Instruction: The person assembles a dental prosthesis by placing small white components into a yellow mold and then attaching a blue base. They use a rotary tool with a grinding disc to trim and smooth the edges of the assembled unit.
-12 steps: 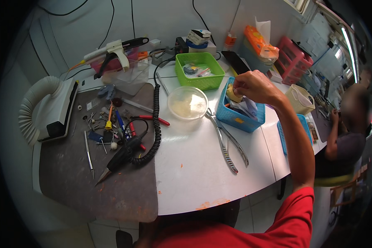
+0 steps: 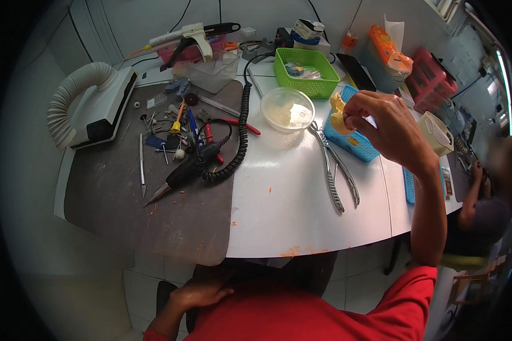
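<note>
My right hand [image 2: 388, 124] is raised over the blue basket [image 2: 355, 145], its fingers pinched on a pale yellow, uneven plaster cast [image 2: 339, 116]. What lies inside the basket is mostly hidden behind the hand. Left of the basket, a round clear plastic tub [image 2: 287, 109] holds something pale. Long metal nippers [image 2: 334, 165] lie on the white tabletop, handles toward me and spread apart. At the bottom, below the table's front edge, my left hand [image 2: 202, 292] rests at my lap with its fingers stretched out, holding nothing.
A rotary handpiece [image 2: 190, 165] with a coiled black cord lies on the dark mat [image 2: 113, 196] among burs and small tools. A unit with a white hose [image 2: 77, 77] stands at left. Behind are a green basket [image 2: 307, 86] and a glue gun [image 2: 196, 38]. Another person [image 2: 489, 221] sits right.
My right hand has lifted the yellow plaster cast up out of the blue basket. My left hand has come into view at the lower edge. The whole view has shifted.
</note>
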Action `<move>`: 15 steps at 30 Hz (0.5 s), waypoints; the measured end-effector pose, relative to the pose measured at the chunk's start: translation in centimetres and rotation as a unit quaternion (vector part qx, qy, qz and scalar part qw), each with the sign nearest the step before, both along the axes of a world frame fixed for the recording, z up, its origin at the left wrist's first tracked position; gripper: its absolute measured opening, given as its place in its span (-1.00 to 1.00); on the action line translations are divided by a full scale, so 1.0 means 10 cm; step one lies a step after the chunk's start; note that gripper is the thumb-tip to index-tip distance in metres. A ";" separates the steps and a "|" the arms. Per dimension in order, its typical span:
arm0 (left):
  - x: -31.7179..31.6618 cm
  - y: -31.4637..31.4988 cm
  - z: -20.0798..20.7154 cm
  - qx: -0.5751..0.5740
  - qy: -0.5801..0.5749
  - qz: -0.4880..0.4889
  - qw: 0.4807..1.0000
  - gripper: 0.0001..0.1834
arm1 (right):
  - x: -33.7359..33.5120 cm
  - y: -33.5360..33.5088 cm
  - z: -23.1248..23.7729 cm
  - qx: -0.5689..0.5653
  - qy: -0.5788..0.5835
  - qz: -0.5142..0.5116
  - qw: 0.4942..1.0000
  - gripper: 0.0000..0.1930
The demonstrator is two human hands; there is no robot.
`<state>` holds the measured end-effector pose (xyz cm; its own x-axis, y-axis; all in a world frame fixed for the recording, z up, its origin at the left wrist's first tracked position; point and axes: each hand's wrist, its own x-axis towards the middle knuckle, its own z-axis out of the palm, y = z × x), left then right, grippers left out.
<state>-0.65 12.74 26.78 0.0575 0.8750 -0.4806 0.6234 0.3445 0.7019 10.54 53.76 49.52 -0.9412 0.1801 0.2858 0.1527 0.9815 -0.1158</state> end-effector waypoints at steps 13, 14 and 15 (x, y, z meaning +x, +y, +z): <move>0.05 1.04 1.58 0.345 0.007 0.233 0.909 -0.76 | -0.01 -0.90 -0.55 0.126 -0.082 0.158 0.976 -0.84; 0.02 1.14 1.51 0.371 0.038 0.225 0.900 -0.73 | 0.00 -0.91 -0.57 0.124 -0.079 0.158 0.976 -0.84; -0.01 1.23 1.44 0.396 0.069 0.216 0.890 -0.70 | 0.01 -0.92 -0.59 0.121 -0.068 0.159 0.977 -0.84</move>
<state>-0.79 25.00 41.21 -0.3784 0.8688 0.3194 0.6515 0.0049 0.7586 10.66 44.58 43.62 -0.9709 -0.1850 0.1523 -0.1666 0.9779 0.1264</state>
